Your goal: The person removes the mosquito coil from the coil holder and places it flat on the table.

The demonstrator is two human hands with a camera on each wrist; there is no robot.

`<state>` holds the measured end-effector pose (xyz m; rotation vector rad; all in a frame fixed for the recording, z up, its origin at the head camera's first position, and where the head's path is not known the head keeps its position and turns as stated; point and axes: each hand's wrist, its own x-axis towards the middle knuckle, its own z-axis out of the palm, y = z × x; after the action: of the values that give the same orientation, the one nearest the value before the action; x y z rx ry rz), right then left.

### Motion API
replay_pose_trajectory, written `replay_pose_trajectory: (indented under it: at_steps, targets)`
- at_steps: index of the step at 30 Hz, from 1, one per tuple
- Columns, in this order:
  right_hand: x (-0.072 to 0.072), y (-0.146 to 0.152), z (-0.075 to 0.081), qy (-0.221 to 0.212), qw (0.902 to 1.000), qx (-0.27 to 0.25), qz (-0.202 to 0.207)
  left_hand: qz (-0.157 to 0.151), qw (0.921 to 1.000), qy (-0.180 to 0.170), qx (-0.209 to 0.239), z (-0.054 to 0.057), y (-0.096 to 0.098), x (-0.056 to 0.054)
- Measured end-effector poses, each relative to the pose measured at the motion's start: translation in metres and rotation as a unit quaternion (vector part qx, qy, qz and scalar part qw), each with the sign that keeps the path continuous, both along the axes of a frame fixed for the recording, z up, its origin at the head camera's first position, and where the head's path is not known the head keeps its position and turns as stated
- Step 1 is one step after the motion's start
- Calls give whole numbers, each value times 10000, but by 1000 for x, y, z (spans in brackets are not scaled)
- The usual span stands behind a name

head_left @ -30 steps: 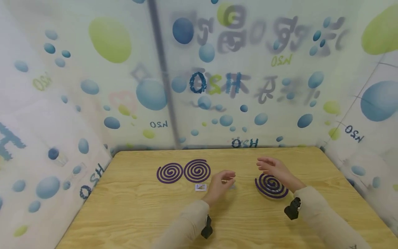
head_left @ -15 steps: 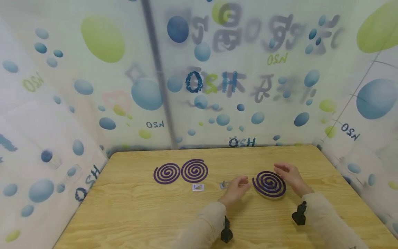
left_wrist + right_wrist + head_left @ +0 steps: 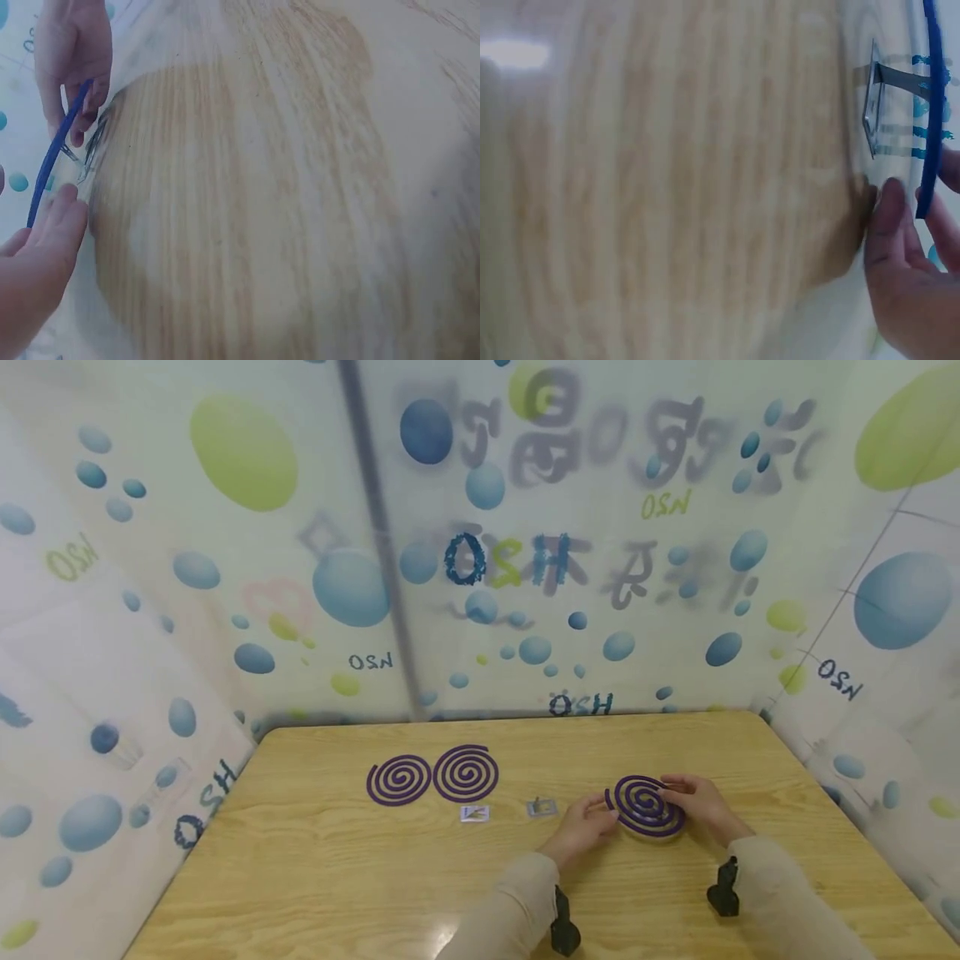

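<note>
A purple spiral mosquito coil is held above the table at the right. Its edge shows as a blue strip in the left wrist view. My left hand pinches its left rim, thumb on the upper side and fingers beneath. My right hand holds the opposite rim, its thumb lying over the coil. Beneath the coil is a small metal coil stand, whose upright prong reaches to the coil in the right wrist view.
Two flat purple coils lie side by side at the back left. In front of them is a small metal stand; another stand lies to its right. A patterned curtain hangs behind the wooden table.
My left hand has moved right to the coil's left rim, uncovering a metal stand. My right hand has drawn back from above the coil to its right rim. Both hands now hold it.
</note>
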<state>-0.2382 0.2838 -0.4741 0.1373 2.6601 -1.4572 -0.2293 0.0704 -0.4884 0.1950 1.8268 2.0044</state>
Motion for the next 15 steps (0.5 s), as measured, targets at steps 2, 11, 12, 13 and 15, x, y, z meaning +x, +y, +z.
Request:
replay_pose_trajectory:
  at_steps: [2, 11, 12, 13, 15]
  targets:
    - [0, -1, -3, -14, 10000, -58, -66, 62, 9998, -156, 145, 0, 1, 1]
    - [2, -11, -10, 94, 9992, -299, -259, 882, 9956, 229, 210, -1, -2, 4]
    - [2, -12, -10, 113, 9991, -311, -249, 943, 9949, 294, 197, -1, -3, 4]
    - [3, -14, -10, 131, 9990, -329, -264, 995, 9943, 337, 204, -2, -4, 4]
    - [3, -18, -11, 169, 9988, -358, -274, 1088, 9931, 331, 275, -4, -6, 3]
